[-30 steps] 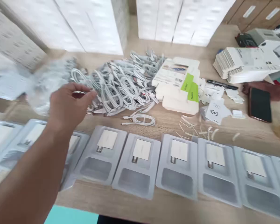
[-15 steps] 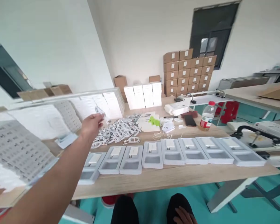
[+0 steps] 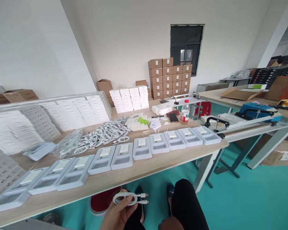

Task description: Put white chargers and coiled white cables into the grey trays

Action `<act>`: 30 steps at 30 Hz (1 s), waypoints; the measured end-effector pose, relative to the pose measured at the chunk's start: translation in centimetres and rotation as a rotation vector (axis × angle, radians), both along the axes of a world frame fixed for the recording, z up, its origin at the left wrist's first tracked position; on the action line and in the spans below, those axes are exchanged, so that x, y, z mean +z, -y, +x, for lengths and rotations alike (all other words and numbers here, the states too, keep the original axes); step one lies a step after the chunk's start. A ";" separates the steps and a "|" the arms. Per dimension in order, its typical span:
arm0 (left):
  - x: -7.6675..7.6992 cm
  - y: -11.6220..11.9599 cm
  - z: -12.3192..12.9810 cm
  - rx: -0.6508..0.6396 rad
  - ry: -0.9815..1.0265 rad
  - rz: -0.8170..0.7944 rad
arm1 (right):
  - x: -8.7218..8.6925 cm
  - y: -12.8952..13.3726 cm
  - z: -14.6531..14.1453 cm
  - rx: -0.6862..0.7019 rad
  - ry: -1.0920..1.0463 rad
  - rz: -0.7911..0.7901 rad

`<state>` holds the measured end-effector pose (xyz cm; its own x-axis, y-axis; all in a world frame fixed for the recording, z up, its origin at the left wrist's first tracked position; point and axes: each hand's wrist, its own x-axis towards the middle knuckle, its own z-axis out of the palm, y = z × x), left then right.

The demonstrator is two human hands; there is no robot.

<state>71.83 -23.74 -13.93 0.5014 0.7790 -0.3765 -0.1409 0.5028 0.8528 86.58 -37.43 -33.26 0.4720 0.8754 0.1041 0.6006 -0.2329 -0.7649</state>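
My left hand [image 3: 121,212] is closed around a coiled white USB cable [image 3: 126,198], held low in front of the table edge above my lap. Both plugs of the cable point to the right. Part of my right hand [image 3: 171,223] shows at the bottom edge near my knee, its fingers hidden. Along the front of the table runs a row of grey trays [image 3: 122,163], each with a white charger [image 3: 124,149] in its upper recess and a bare lower recess. Behind them lies a heap of coiled white cables [image 3: 105,134], with one single coil [image 3: 121,140] apart from it.
Stacked white boxes [image 3: 74,111] line the table's back left. Beside the heap are clear plastic bags [image 3: 68,143] and spare grey trays [image 3: 39,150]. A bottle [image 3: 185,112] and a phone [image 3: 173,117] stand at the right. Brown cartons [image 3: 168,78] rise behind; a red stool [image 3: 103,199] is below.
My left hand has come back from the cable heap to above my lap, bringing a coiled cable. The view has turned right, and my right hand shows less.
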 end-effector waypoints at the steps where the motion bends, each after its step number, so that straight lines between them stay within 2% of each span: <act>1: -1.7 0.4 0.1 0.001 0.003 -0.044 | 0.5 0.0 0.0 0.026 -0.038 -0.034; 3: -4.5 1.2 0.6 -0.029 0.003 -0.094 | 2.2 -0.2 0.1 0.118 -0.217 -0.088; 6: -7.3 1.6 1.5 -0.053 -0.006 -0.128 | 4.9 -1.3 0.5 0.218 -0.786 -0.011; 8: -8.7 1.6 2.0 -0.068 -0.017 -0.155 | 5.7 -2.1 0.6 0.169 -1.074 0.079; 9: -9.3 1.5 2.2 -0.086 -0.025 -0.169 | 5.6 -2.5 0.7 0.121 -1.141 0.101; 11: -10.7 1.3 2.3 -0.133 -0.050 -0.198 | 4.9 -3.0 0.9 0.025 -1.155 0.101; 14: -12.5 0.8 2.3 -0.202 -0.096 -0.254 | 3.2 -3.0 2.0 -0.039 -1.101 0.063; 18: -13.4 0.1 2.9 -0.360 -0.106 -0.374 | 2.4 -1.4 5.1 -0.087 -1.054 0.031; 22: -13.1 -0.3 4.7 -0.699 -0.118 -0.429 | 2.6 1.7 7.3 -0.150 -1.000 0.026; 24: -12.9 -0.2 5.8 -0.897 -0.118 -0.439 | 2.6 3.2 7.6 -0.202 -0.952 0.032; 26: -13.1 0.2 6.8 -1.040 -0.133 -0.441 | 2.4 4.4 7.6 -0.247 -0.889 0.022; 28: -13.7 0.8 7.8 -1.072 -0.160 -0.430 | 2.4 5.4 7.6 -0.279 -0.801 -0.007; 30: -14.4 1.8 8.6 -1.015 -0.171 -0.411 | 2.8 6.2 7.9 -0.305 -0.694 -0.029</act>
